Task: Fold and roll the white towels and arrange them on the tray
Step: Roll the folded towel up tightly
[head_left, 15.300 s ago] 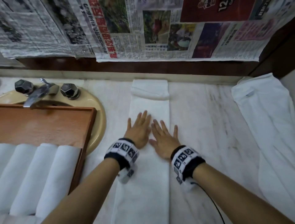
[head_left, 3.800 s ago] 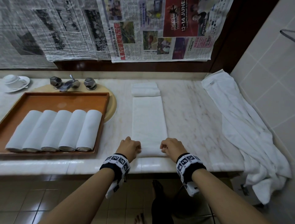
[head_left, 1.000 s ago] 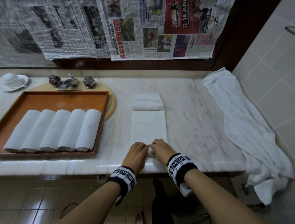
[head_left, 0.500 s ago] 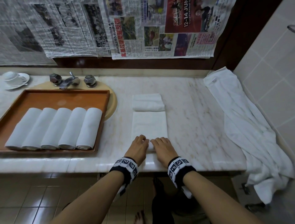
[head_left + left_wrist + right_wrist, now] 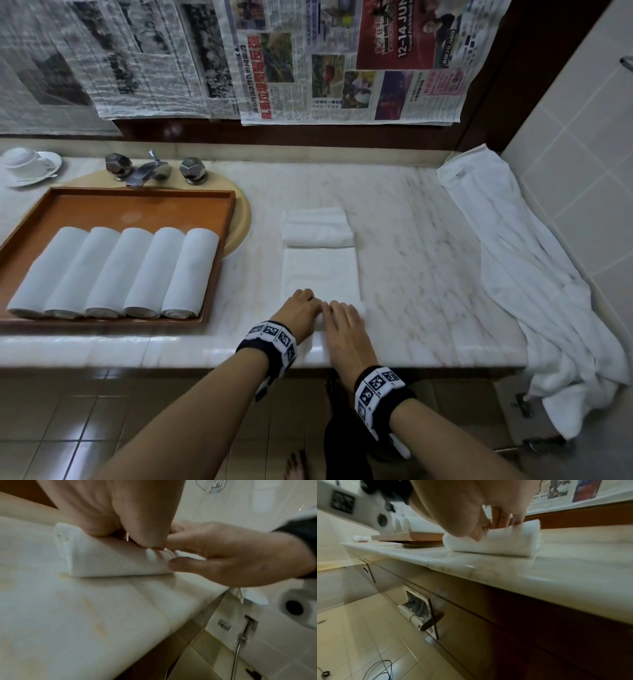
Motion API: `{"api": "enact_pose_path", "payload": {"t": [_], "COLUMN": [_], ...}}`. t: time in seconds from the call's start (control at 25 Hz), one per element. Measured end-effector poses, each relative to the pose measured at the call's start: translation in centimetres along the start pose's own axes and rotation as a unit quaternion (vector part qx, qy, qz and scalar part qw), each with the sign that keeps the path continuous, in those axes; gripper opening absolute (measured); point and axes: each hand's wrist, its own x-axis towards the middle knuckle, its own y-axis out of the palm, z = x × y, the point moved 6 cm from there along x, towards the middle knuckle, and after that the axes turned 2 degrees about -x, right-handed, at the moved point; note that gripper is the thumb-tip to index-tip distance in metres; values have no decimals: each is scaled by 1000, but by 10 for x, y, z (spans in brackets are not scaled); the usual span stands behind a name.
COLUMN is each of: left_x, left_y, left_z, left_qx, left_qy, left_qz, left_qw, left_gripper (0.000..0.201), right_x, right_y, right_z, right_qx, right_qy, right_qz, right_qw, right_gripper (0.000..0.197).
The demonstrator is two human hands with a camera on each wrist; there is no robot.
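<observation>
At the near edge of the marble counter (image 5: pixel 411 240), the rolled end of the white towel (image 5: pixel 320 270) is gripped by the left hand (image 5: pixel 298 312) and right hand (image 5: pixel 342 322), fingers curled over it side by side. Five rolled towels (image 5: pixel 116 270) are seen in the wooden tray (image 5: pixel 137 202) to the left.

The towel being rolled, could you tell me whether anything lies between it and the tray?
Nothing visible does: only bare marble counter separates the towel from the tray, whose raised rim it must clear.
</observation>
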Motion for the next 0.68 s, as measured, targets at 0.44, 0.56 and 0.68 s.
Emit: {"api": "enact_pose_path", "payload": {"t": [0.44, 0.56, 0.68], "left_x": [-40, -39, -21], "left_y": [8, 9, 4], "left_z": [-10, -8, 2], "left_qx": [-13, -1, -17], "left_qy": [69, 75, 20], "left_qz": [-201, -175, -122], "left_qw": [977, 982, 992], "left_gripper": [49, 48, 44], "right_x": [37, 24, 11], "right_y": [-29, -20, -5], "right_z": [-24, -19, -10], "right_qx": [115, 89, 54], "right_qy": [-10, 14, 6], "right_qz": [75, 54, 58], "right_qw": [990, 995, 997], "right_gripper": [45, 51, 54]}}
